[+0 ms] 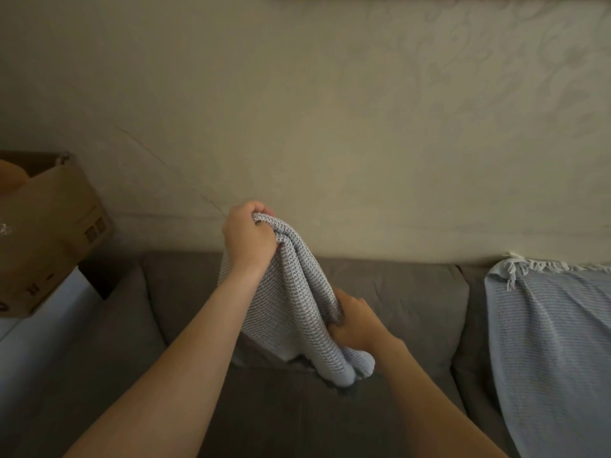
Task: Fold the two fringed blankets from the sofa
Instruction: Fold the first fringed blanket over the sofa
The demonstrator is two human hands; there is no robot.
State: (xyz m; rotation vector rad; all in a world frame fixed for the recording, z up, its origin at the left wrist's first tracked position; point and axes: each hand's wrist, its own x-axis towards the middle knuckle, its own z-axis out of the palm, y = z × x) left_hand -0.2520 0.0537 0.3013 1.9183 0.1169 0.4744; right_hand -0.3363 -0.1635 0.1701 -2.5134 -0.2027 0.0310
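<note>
Forearms up over the grey sofa (pixel 396 292), I had fingers (pixel 254 208) clamped on the bunched waffle-knit blanket (pixel 291 309), left hand (pixel 248 238) topmost, right hand (pixel 355 325) lower; I judged it needed shaking out, corners matched.

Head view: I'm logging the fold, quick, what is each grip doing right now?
Left grip: holds the bunched top of the grey blanket, raised.
Right grip: holds the same blanket lower down.
</note>
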